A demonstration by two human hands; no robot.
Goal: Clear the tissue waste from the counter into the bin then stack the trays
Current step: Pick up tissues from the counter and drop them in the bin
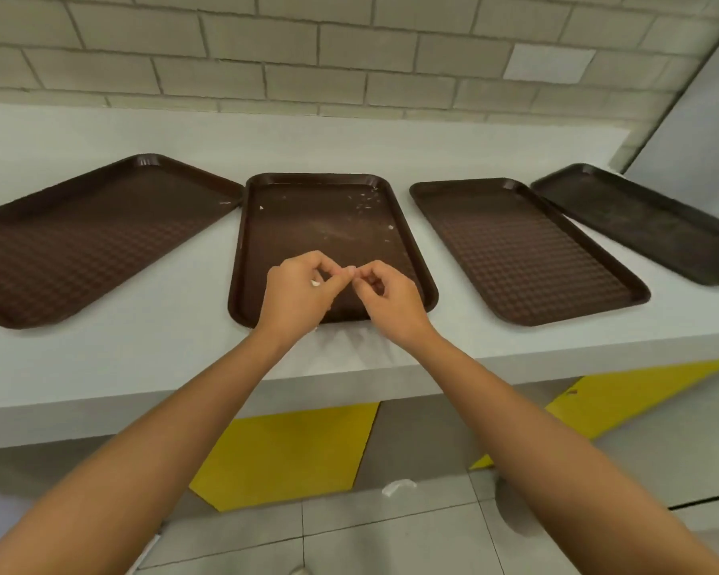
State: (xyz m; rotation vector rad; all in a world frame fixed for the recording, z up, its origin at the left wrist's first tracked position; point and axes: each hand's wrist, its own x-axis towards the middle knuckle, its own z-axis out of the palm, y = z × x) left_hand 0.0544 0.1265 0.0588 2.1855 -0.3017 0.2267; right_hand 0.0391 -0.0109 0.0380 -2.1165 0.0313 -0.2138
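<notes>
Several dark brown trays lie side by side on the white counter. The middle tray carries small white tissue scraps near its far right corner. Both hands hover over that tray's near end. My left hand has curled fingers and holds a small white tissue bit in them. My right hand meets it fingertip to fingertip, pinching a tiny scrap between thumb and forefinger. A left tray, a right tray and a far right tray look bare.
A tiled wall backs the counter. Below the counter edge are yellow panels and a grey tiled floor, where a white tissue piece lies. No bin is in view.
</notes>
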